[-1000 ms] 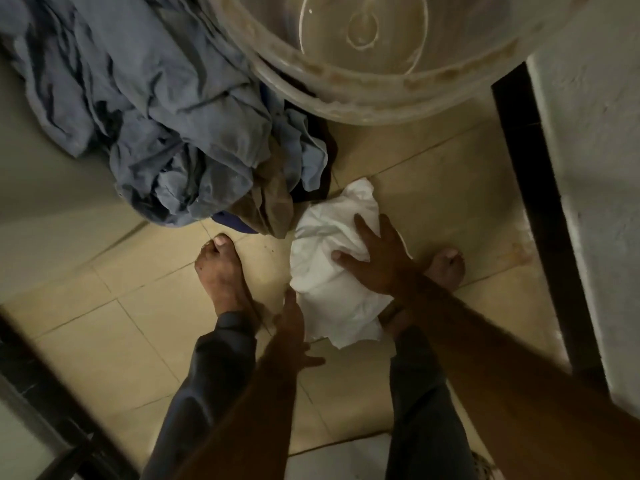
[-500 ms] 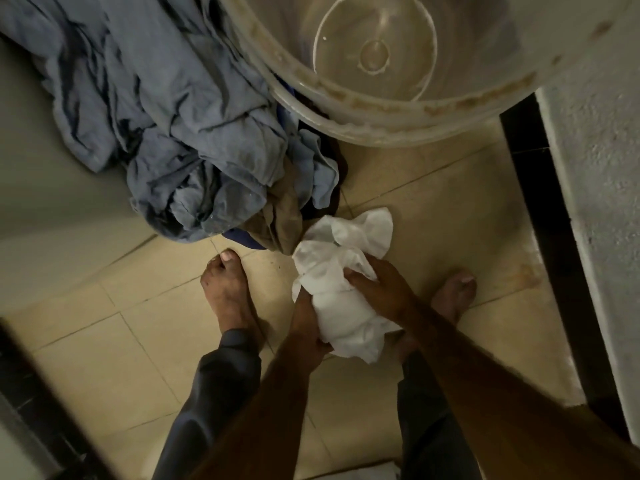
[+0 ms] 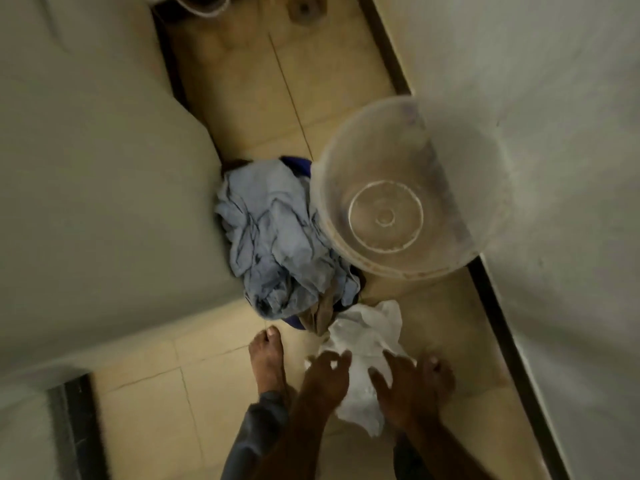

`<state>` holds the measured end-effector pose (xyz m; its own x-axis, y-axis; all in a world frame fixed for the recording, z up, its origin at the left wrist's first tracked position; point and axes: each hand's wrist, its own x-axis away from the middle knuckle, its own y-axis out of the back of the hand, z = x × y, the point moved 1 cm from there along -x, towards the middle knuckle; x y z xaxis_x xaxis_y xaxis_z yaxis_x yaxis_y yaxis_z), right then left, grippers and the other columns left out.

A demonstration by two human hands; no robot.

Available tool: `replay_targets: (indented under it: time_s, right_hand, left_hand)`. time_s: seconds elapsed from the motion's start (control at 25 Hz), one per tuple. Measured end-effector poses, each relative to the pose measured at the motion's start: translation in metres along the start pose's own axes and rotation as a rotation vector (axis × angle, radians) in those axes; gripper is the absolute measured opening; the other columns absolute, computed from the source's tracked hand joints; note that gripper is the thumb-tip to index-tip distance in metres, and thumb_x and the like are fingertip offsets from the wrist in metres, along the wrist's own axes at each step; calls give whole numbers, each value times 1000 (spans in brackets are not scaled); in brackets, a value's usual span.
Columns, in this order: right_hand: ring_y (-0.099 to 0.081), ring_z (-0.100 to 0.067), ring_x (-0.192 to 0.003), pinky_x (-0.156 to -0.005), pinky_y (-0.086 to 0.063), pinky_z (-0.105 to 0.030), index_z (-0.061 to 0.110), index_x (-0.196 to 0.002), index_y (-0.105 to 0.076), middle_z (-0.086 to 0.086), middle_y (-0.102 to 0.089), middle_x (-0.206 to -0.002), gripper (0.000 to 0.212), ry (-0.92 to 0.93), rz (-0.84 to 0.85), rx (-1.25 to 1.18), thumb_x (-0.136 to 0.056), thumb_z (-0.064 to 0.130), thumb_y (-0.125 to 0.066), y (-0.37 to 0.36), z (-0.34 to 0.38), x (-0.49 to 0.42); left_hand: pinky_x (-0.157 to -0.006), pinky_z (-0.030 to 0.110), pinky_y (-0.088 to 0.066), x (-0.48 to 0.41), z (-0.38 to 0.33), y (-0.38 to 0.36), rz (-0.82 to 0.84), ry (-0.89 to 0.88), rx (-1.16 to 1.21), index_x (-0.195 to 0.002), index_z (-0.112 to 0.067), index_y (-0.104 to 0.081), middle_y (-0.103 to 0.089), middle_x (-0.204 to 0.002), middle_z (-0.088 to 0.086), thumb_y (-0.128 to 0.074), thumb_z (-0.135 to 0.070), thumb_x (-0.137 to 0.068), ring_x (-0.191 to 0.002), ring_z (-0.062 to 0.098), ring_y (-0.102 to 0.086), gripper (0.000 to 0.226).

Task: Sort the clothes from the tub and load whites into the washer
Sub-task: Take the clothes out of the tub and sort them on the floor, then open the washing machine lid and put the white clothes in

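Note:
A crumpled white cloth (image 3: 363, 344) is bunched between my two hands, above the tiled floor and between my bare feet. My left hand (image 3: 325, 375) grips its left side and my right hand (image 3: 401, 386) grips its right side; a tail of the cloth hangs below them. Beyond it a pile of blue-grey clothes (image 3: 273, 237), with a brown piece at its near end, lies on the floor. Right of that pile stands the clear plastic tub (image 3: 446, 258), with nothing in it.
A large pale appliance body (image 3: 104, 188) fills the left side, against the pile. A white wall (image 3: 571, 202) with a dark skirting strip (image 3: 498, 323) runs along the right. A floor drain (image 3: 304, 8) and another bucket's rim (image 3: 201, 5) sit at the far end.
The view has pulled up and back, so tub and pile look smaller and farther. My hands have gathered the white cloth from the floor, and my left hand now grips it too.

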<state>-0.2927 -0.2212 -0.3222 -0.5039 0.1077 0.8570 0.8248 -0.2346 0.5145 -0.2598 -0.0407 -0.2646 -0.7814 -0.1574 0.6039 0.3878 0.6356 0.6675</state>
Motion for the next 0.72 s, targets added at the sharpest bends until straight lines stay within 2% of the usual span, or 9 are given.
replay_targets:
  time_s: [0.08,0.12,0.16,0.2,0.24,0.36,0.48,0.56,0.72]
  right_hand:
    - [-68,-29,-106,-88,-45,-43,65,-122,-49,4,-74,-103,53,60,10,-157,-77,88,-33,61,20,47]
    - [-72,-18,-84,-69,-42,-30,67,-104,-56,12,-73,-86,35,119,-36,-161,-82,84,-34,107,37,84]
    - [-69,-11,-75,-59,-40,-29,69,-94,-53,17,-69,-82,26,162,-28,-261,-87,80,-30,146,50,115]
    - [-64,-6,-77,-63,-48,-31,68,-92,-49,17,-65,-87,17,238,-58,-328,-90,75,-34,179,66,143]
    - [-60,-5,-80,-73,-53,-32,61,-91,-50,15,-62,-92,9,333,-60,-369,-96,61,-43,221,84,179]
    - [-66,-19,-88,-80,-55,-33,37,-92,-56,2,-68,-99,7,490,-131,-444,-96,33,-52,317,129,249]
    - [-64,-26,-91,-73,-49,-34,19,-109,-61,-3,-66,-100,19,634,-314,-381,-98,30,-50,397,179,311]
    - [-64,-25,-91,-75,-52,-36,19,-108,-62,-2,-66,-100,20,729,-438,-349,-97,30,-50,438,212,346]
    - [-65,-24,-92,-75,-56,-42,24,-111,-64,-2,-69,-102,24,906,-667,-344,-96,35,-48,498,269,422]
  left_hand:
    - [-65,21,-59,1,-14,25,187,65,155,-93,-24,-80,-77,-79,-5,-45,-28,-108,-69,8,-74,38]
    - [-75,21,-58,19,-55,63,214,174,356,-95,-24,-79,-76,-88,-8,-33,-31,-112,-79,7,-74,50]
    - [-86,23,-54,37,-88,93,190,236,558,-105,-18,-76,-70,-102,-10,-35,-33,-112,-94,11,-72,44]
    - [-96,27,-49,52,-109,116,23,178,469,-115,-13,-70,-63,-110,-10,-43,-32,-110,-105,14,-67,34]
    - [-99,29,-48,73,-140,158,70,165,434,-115,-14,-67,-60,-110,-8,-49,-31,-108,-107,16,-64,26]
    - [-81,25,-55,106,-199,272,37,96,552,-87,-18,-58,-61,-87,0,-48,-20,-108,-82,13,-61,24]
    - [-81,38,-54,131,-232,370,-213,14,510,-85,-15,-63,-68,-89,9,-46,-27,-108,-83,21,-61,31]
    - [-84,35,-52,143,-247,425,-370,-5,549,-96,-13,-68,-73,-101,12,-48,-39,-105,-92,25,-66,34]
    - [-79,30,-48,179,-268,531,-576,-123,531,-93,-17,-64,-72,-97,5,-50,-34,-105,-90,17,-65,25]
